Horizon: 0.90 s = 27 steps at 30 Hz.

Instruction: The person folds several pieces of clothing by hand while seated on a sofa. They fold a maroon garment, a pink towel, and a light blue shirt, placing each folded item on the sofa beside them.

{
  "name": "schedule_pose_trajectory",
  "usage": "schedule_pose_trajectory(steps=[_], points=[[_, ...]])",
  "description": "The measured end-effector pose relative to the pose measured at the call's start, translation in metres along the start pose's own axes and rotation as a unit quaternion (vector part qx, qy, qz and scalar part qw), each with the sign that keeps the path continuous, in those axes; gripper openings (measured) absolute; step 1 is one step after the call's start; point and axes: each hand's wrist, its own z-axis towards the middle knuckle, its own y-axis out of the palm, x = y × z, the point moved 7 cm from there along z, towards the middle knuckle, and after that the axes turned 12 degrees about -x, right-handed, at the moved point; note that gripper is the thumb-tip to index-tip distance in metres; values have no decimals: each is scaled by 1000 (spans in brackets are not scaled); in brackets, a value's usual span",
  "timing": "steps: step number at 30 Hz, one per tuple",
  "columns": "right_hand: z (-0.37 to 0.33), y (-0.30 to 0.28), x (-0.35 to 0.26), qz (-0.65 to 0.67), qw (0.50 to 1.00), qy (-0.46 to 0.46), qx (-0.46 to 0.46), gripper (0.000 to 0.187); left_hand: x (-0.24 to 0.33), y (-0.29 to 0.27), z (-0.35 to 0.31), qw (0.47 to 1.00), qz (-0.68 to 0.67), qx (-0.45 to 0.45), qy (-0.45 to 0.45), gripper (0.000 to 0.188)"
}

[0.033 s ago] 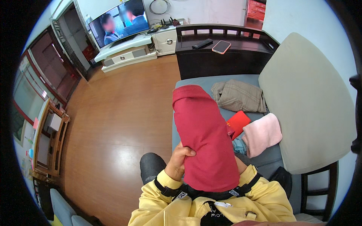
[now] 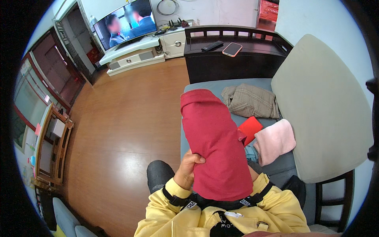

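A folded dark-red garment (image 2: pixel 215 146) lies in front of me, long and smooth, reaching from my lap out over the seat. My left hand (image 2: pixel 187 168) grips its left edge, thumb on top and fingers tucked beneath. On the other side, my right hand (image 2: pixel 254 173) goes behind the garment; only a bit near the wrist shows, and its fingers are hidden. Beside the garment on the seat are a bright red flat item (image 2: pixel 250 129), a folded pink cloth (image 2: pixel 275 141) and a small light-blue cloth (image 2: pixel 251 153). Farther off lies a brown plaid garment (image 2: pixel 250 100).
I sit on a grey-blue seat (image 2: pixel 258 82) with a pale back cushion (image 2: pixel 321 106) at right. A dark wooden armrest (image 2: pixel 252 63) holds a remote control (image 2: pixel 212 46) and a phone (image 2: pixel 232 49). A television (image 2: pixel 125 24) and wooden shelf (image 2: pixel 59 158) stand beyond.
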Motion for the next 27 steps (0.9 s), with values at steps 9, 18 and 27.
schedule_pose_trajectory(steps=[9, 18, 27], points=[[-15, -32, -8, -27, 997, -70, -26, 69, -21, -46, 4, 988, 106, 96, -55, 71], [-15, -38, -13, -38, 993, -103, -34, 69, -6, -48, 6, 935, 324, 124, 74, 67], [-22, -44, -20, -49, 988, -141, -35, 70, -87, -66, -16, 983, -44, -27, -175, 76]])
